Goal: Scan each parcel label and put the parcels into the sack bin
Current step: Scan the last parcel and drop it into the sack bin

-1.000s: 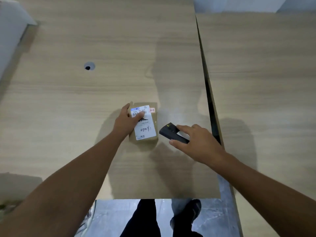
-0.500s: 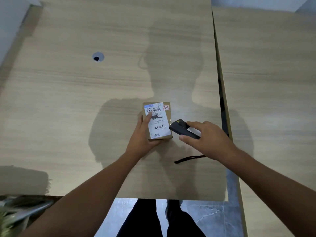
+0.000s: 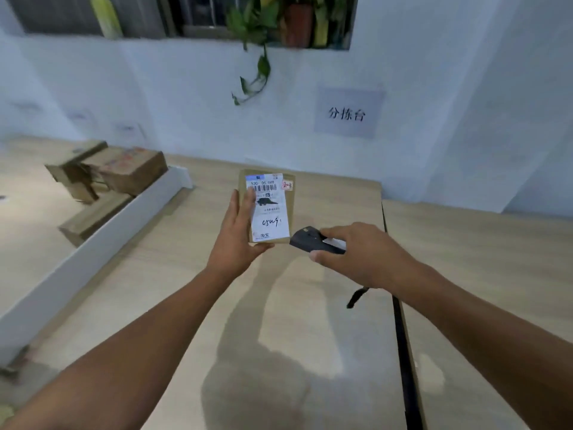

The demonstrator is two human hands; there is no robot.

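Note:
A small brown parcel (image 3: 290, 212) with a white barcode label (image 3: 269, 209) is held up above the wooden table (image 3: 310, 305), label facing me. My left hand (image 3: 238, 234) grips it from the left and below, thumb lying across the label. My right hand (image 3: 356, 256) holds a black handheld scanner (image 3: 307, 240) just right of the parcel's lower corner, its nose pointing at the parcel. A black wrist strap (image 3: 356, 297) dangles under that hand. No sack bin is in view.
Several brown cardboard parcels (image 3: 124, 172) lie at the left behind a white divider board (image 3: 102, 240). A second table (image 3: 480, 274) adjoins on the right across a dark gap. The white wall behind carries a paper sign (image 3: 347, 113), and a plant (image 3: 260, 41) hangs from the window sill.
The parcel was lying on the table under my left hand; now that hand has lifted it upright. My view has tilted up from the tabletop to the wall. The scanner stays beside the parcel.

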